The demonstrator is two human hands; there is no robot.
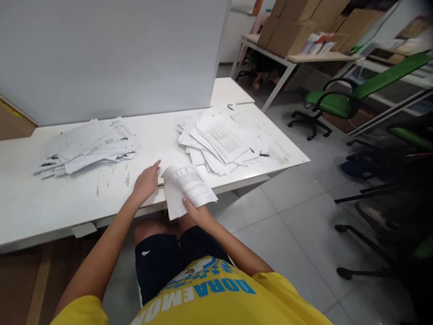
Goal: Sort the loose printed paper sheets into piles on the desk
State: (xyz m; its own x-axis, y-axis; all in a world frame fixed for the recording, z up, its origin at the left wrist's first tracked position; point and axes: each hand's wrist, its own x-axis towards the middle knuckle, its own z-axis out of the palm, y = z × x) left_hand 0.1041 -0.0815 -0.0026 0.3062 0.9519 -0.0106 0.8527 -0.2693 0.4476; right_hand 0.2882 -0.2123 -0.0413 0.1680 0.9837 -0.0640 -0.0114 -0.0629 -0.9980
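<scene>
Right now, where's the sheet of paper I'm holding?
In the head view, the printed sheet is pinched in your right hand at the table's near edge, beside your left hand, just below the right paper pile.

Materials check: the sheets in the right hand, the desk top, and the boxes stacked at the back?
Sheets in the right hand: thin matte white paper with printed tables; the bundle curls at its edge. Desk top: smooth white, likely laminate over board; scuffs and chipped spots show darker beneath. Boxes: brown corrugated cardboard by the look, matte with folded flaps. Left hand rests on the desk beside the sheets.
</scene>
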